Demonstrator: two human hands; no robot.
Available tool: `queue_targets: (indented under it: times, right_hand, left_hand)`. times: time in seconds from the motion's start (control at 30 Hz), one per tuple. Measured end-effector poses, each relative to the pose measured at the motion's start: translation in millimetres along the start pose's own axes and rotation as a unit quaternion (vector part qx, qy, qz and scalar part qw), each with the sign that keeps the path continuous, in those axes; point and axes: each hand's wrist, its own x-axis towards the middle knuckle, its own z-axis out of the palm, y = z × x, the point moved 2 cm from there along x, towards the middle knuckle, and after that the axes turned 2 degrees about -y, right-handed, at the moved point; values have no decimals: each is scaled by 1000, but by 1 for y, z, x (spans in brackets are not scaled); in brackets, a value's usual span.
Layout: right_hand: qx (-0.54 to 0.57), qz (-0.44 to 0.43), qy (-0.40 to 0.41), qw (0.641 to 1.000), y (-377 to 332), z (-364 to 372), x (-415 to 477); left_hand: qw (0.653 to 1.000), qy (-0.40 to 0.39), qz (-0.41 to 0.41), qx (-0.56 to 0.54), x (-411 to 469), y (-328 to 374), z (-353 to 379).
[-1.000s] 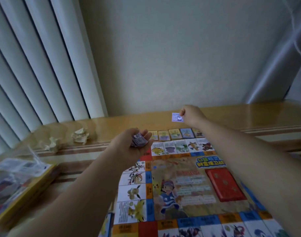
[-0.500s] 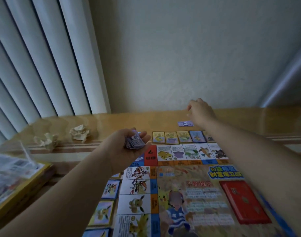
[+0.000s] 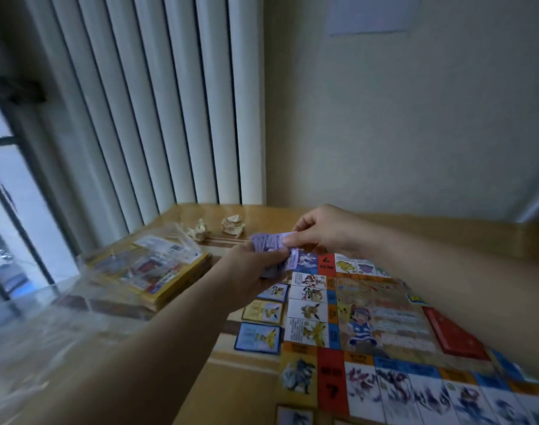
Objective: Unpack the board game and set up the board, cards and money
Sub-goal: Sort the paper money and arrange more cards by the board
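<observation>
The colourful game board point(image 3: 381, 326) lies open on the wooden table point(image 3: 240, 391), with a red card deck point(image 3: 452, 335) on its middle. Small cards point(image 3: 259, 335) lie in a column along the board's left edge. My left hand point(image 3: 249, 271) grips a small stack of purple cards point(image 3: 277, 259) above the board's far left corner. My right hand point(image 3: 320, 231) pinches the top purple card point(image 3: 271, 240) of that stack.
The yellow game box point(image 3: 151, 271) under clear plastic wrap sits at the left. Two crumpled paper balls point(image 3: 233, 225) lie near the far edge by the vertical blinds point(image 3: 145, 111). More plastic wrap point(image 3: 32, 342) covers the near left.
My right hand left a purple card on the table beyond the board and came back to the stack in my left hand. The view swung left.
</observation>
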Motion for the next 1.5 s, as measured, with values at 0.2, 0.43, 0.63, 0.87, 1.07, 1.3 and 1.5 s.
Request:
queue_targets:
  times: [0.2, 0.43, 0.63, 0.87, 1.07, 1.3, 1.5]
  right_hand:
    - [28, -2, -4, 1000, -36, 41, 15]
    - [-71, 33, 42, 996, -5, 90, 62]
    - [-126, 6, 86, 988, 11, 134, 97]
    - [-372, -104, 195, 902, 6, 138, 90]
    - [-39, -150, 109, 982, -35, 114, 31]
    - [-1, -112, 23, 993, -44, 109, -72]
    - [-26, -56, 30, 998, -25, 92, -109]
  left_hand:
    - [995, 97, 25, -25, -33, 16, -50]
    - [982, 146, 9, -120, -64, 27, -108]
    - [975, 129, -25, -181, -74, 23, -127]
    - [977, 108, -32, -183, -79, 14, -134]
    - [988, 45, -9, -148, -93, 5, -107]
    - [998, -12, 18, -61, -123, -23, -56]
    - [998, -11, -24, -54, -145, -38, -17]
